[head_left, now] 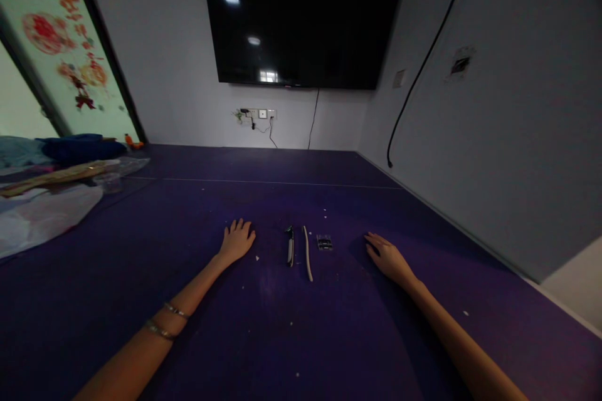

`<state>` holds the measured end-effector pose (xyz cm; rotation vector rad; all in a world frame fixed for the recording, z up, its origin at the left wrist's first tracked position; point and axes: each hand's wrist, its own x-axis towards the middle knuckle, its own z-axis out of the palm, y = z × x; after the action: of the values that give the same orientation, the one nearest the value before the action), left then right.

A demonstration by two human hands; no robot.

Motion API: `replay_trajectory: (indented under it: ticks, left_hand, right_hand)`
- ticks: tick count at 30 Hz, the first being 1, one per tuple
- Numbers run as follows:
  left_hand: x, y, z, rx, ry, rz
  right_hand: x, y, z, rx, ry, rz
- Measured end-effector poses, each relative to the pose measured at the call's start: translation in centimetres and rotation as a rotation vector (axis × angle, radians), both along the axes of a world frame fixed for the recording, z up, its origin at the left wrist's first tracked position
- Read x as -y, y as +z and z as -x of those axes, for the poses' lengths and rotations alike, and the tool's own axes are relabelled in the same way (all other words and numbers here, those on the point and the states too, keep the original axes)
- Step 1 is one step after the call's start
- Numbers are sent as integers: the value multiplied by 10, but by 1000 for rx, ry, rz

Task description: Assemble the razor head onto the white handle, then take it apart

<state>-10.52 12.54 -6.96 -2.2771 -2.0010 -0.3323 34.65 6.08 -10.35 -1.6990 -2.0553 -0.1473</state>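
Note:
My left hand lies flat on the purple tabletop, fingers spread and nothing in them. On the other side, my right hand rests palm down with its fingers stretched out, also holding nothing. Between the two hands lie a razor with a dark head and a grey handle, a thin pale stick-like piece, slightly curved, and a small clear pack with dark parts inside. The razor is nearest my left hand; the small pack is nearest my right. Neither hand touches these things.
Small white scraps are scattered over the surface. At the left lie a white plastic bag and dark blue cloth. A large television hangs on the wall behind, above sockets. A black cable hangs at the right.

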Motion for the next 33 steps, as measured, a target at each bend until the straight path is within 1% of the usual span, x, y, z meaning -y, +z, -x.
replay_trajectory:
  ticks: [8,16,19,21,23,24,26,27,31,33]
  left_hand:
    - [0,-1,0,-5,6,3]
    - [4,1,0,25,-1,-6]
    - [7,9,-3,75,13,-70]
    - [11,18,-7,122,13,-134]
    - [15,29,-15,162,-12,-150]
    - [18,34,-21,180,-35,-128]
    - [23,40,-36,253,-100,16]
    - [26,42,-44,262,-129,64]
    - [33,41,-80,264,-190,205]
    - [33,39,-95,265,-165,225]
  right_hand:
    - [4,6,4,4,-17,26]
    - [4,4,3,-18,-14,15]
    - [3,3,3,-24,-11,7]
    - [3,2,2,-18,-8,5]
    - [3,1,2,-11,-12,6]
    - [3,1,2,-8,-15,8]
    - [2,0,2,-2,-19,11]
    - [2,0,2,-2,-18,9]
    - [3,2,2,-24,-1,-7]
    - [4,3,3,-24,3,-10]
